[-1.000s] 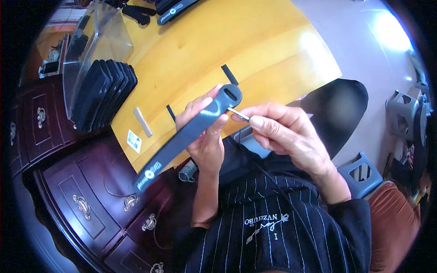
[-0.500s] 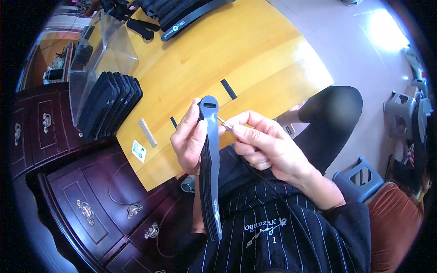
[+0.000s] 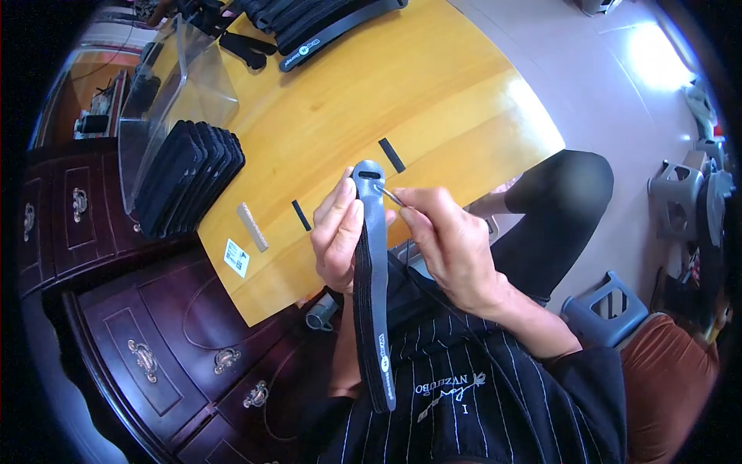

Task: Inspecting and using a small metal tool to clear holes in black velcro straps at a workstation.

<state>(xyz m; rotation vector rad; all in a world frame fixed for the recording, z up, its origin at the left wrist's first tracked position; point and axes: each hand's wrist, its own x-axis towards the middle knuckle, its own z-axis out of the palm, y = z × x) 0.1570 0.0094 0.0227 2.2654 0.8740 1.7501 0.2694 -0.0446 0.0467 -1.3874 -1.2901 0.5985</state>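
Upright in front of me, a bundle of long black-and-grey straps [image 3: 376, 263] hangs from the fingers of my left hand [image 3: 338, 232]. Its rounded top end has a dark slot, and the lower end reaches down over my shirt. My left hand is closed round the upper part. My right hand [image 3: 457, 255] pinches a thin metal tool [image 3: 393, 198], whose exact kind I cannot make out. The tool's tip meets the grey face of the front strap, just below the slot.
On the yellow table [image 3: 340, 100] lie a black strip [image 3: 392, 155], a second black strip [image 3: 301, 215] and a pale strip [image 3: 252, 227]. Stacked black straps [image 3: 189, 182] stand by a clear plastic bin [image 3: 207, 91]; more straps [image 3: 332, 39] lie at the back. Dark drawers [image 3: 147, 340] flank the left, a grey stool [image 3: 607, 309] the right.
The strap bundle and my left hand have shifted slightly right. My right hand has turned, its knuckles now higher, and the tool's tip has come onto the strap's face beneath the slot.
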